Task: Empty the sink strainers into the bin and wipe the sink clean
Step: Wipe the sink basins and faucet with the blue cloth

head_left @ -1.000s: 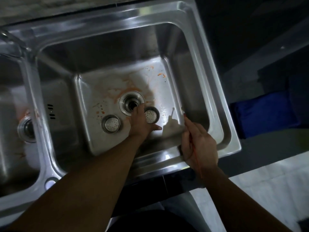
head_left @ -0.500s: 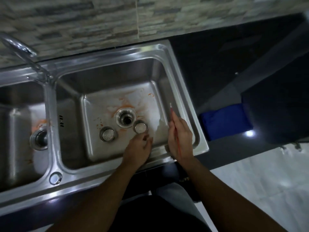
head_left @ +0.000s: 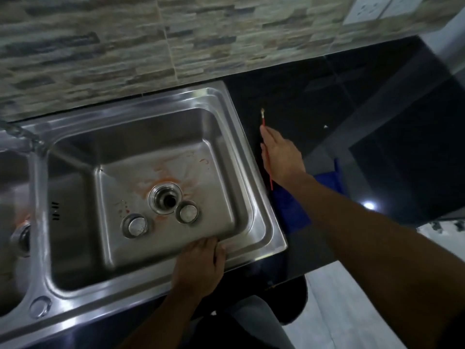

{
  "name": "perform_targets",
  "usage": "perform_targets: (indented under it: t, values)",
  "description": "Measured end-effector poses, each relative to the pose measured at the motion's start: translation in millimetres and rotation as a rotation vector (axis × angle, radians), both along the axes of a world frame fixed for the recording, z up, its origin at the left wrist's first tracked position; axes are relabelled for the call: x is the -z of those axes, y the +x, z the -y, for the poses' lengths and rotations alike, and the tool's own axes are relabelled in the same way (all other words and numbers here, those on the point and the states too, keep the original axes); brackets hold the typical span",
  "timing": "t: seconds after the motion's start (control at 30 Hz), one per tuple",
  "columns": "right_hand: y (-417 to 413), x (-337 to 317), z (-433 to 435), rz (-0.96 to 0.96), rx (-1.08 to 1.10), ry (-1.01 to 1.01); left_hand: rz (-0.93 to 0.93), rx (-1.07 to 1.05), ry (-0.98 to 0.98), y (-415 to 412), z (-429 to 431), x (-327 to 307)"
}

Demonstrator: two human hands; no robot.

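Observation:
The steel double sink (head_left: 256,197) has orange stains around the right basin's open drain (head_left: 166,199). Two round strainers lie on that basin's floor: one (head_left: 187,212) just right of the drain, the other (head_left: 136,225) to its lower left. My left hand (head_left: 201,265) rests on the basin's front rim, fingers loosely together, holding nothing. My right hand (head_left: 281,154) is over the black counter to the right of the sink, shut on a thin red-handled brush (head_left: 267,157) that points away from me. The left basin's drain (head_left: 21,238) shows at the left edge.
A blue cloth (head_left: 292,210) lies on the black counter (head_left: 327,96) under my right forearm. A tap (head_left: 22,134) stands at the back between the basins. A tiled wall runs behind, with sockets (head_left: 370,8) at the top right. White floor lies at the lower right.
My left hand left the strainer beside the drain and drew back to the front rim. My right hand carried the brush out of the basin over the counter. The camera tilted up.

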State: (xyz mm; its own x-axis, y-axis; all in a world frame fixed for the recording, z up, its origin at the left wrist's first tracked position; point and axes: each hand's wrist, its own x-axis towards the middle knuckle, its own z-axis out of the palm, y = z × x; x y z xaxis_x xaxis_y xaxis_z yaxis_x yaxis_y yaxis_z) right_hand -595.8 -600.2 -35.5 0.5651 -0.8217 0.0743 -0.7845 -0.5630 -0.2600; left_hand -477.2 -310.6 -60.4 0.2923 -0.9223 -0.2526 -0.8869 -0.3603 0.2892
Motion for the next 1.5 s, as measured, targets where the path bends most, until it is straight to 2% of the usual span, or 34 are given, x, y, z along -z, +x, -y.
perform_targets:
  t: [0.2,0.33,0.53,0.8,0.93,1.03,1.1,1.23,1.4,1.5]
  values:
    - [-3,12,46,-0.252,-0.113,-0.013,-0.003,-0.038,0.053,-2,3,-3]
    - [9,10,54,-0.290,-0.101,0.063,-0.011,-0.039,0.074,-3,4,-6]
    - [8,13,31,-0.109,-0.061,0.115,-0.019,-0.022,0.045,-3,4,-6]
    - [16,24,22,-0.167,-0.095,0.156,-0.026,-0.018,0.021,-3,3,-2]
    - [12,16,18,0.029,-0.047,0.251,-0.049,0.029,0.027,-1,2,5]
    - [-14,11,-8,0.184,-0.010,0.270,-0.070,0.075,0.020,1,0,12]
    - [-42,10,-30,0.208,-0.010,0.270,-0.077,0.097,0.002,2,0,13]
    - [-109,12,-69,0.148,-0.080,0.184,-0.162,0.163,-0.088,-6,14,7]
    - [-179,14,-85,0.024,-0.170,0.198,-0.242,0.344,-0.240,-50,75,-17]
    - [-201,14,-79,-0.086,-0.227,0.207,-0.222,0.456,-0.184,-79,104,-24]
